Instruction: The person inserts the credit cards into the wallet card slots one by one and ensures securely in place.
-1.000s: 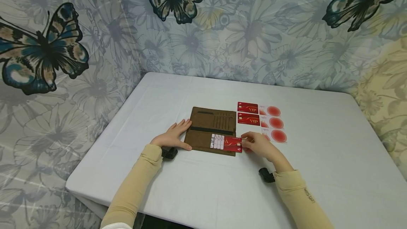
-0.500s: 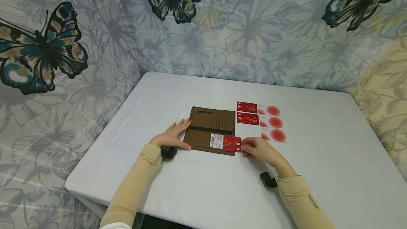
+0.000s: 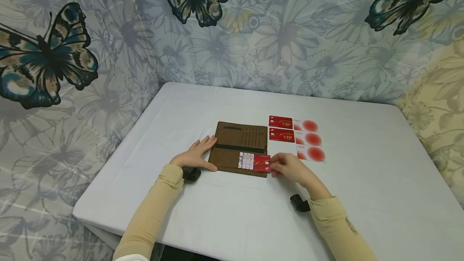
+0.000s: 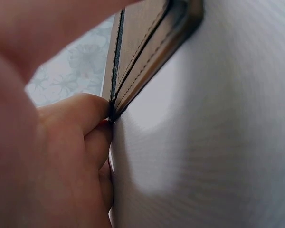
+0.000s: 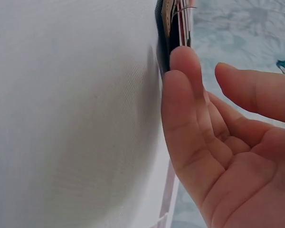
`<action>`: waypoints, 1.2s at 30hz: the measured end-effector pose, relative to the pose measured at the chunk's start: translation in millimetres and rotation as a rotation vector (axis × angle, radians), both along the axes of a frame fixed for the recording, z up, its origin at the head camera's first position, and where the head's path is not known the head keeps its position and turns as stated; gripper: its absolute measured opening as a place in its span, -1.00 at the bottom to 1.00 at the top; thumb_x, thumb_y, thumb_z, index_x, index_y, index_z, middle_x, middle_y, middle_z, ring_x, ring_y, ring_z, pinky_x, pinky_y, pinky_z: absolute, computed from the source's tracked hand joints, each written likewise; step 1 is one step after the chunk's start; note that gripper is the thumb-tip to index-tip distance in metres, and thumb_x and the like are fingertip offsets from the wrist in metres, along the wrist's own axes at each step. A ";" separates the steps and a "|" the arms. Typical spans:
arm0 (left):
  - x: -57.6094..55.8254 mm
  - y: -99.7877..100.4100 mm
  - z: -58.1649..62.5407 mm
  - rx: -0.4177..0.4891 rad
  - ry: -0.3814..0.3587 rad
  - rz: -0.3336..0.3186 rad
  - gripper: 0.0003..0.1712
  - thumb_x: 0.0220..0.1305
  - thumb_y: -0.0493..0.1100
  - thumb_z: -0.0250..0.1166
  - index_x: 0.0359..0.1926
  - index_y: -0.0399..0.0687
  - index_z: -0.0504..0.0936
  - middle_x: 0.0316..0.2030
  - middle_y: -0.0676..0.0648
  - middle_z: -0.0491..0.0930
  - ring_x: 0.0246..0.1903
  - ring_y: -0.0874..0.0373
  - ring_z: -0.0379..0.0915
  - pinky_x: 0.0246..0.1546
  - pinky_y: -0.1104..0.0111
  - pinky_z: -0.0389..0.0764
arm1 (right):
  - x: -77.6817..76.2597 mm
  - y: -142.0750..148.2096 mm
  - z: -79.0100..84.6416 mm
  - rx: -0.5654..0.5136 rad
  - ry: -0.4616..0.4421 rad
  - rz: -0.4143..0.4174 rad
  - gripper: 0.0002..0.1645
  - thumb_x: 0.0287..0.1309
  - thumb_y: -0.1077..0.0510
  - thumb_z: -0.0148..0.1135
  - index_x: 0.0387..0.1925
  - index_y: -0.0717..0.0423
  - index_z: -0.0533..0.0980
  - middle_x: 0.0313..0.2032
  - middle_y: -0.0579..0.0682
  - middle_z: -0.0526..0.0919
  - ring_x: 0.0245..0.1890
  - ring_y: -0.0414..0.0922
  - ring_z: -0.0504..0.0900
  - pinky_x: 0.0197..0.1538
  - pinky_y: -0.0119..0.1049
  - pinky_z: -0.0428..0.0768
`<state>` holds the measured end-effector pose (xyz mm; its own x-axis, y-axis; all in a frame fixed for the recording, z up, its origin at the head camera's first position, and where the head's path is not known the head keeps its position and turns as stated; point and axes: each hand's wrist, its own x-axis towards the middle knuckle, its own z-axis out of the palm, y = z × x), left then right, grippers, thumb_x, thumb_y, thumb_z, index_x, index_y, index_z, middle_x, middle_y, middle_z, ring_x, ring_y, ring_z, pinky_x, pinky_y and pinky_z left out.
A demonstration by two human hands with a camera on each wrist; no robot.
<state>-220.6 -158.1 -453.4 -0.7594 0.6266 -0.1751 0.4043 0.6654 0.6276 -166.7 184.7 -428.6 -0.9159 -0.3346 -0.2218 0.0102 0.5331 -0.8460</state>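
1. We see the brown wallet [image 3: 238, 135] lying spread open on the white table [image 3: 217, 216], its slotted half toward the wall [image 3: 232, 51].
2. We keep the left hand [image 3: 193, 157] at the wallet's left edge, fingers and thumb spread and touching it, gripping nothing that we can make out.
3. We have the right hand [image 3: 289, 167] at the outer end of a red card [image 3: 262, 163]; in the right wrist view its fingers reach out nearly straight against the edge, the thumb apart from them.
4. We find that red card on the wallet's near half, poking slightly past its right edge, beside a row of white strips [image 3: 246, 160].
5. Beyond the right hand we see two red VIP cards [image 3: 281, 135] and three pale cards with red circles [image 3: 313, 138].
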 end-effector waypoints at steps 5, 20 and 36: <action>-1.1 -0.5 -1.6 0.007 -0.006 -0.001 0.26 -0.02 0.19 0.40 0.45 -0.14 -0.21 0.43 -0.10 -0.31 0.38 0.04 -0.51 0.30 0.07 -0.44 | -2.7 -1.6 -1.1 -0.012 -0.011 -0.032 -0.79 0.23 0.32 0.09 -0.16 0.43 0.48 -0.48 0.08 0.58 -0.48 -0.08 0.57 -0.31 -0.27 0.62; -1.1 0.4 -0.7 0.002 -0.001 -0.010 0.25 -0.01 0.18 0.39 0.45 -0.15 -0.21 0.43 -0.10 -0.31 0.38 0.04 -0.50 0.30 0.07 -0.43 | -5.2 -13.6 -1.0 -0.037 -0.011 -0.069 -0.84 0.23 0.35 0.07 -0.24 0.44 0.48 -0.52 0.07 0.57 -0.52 -0.10 0.56 -0.36 -0.26 0.62; -0.9 -0.3 0.2 0.001 -0.004 -0.004 0.27 -0.03 0.21 0.39 0.45 -0.14 -0.22 0.43 -0.10 -0.32 0.38 0.04 -0.51 0.30 0.07 -0.43 | -6.8 -32.0 -1.3 -0.049 -0.046 -0.109 -0.85 0.18 0.35 0.12 -0.23 0.41 0.45 -0.49 0.07 0.57 -0.51 -0.13 0.56 -0.36 -0.28 0.61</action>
<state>-221.5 -158.4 -453.2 -0.7561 0.6299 -0.1775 0.4044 0.6629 0.6301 -173.5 152.7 -429.9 -0.9368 -0.2447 -0.2501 0.1051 0.4851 -0.8681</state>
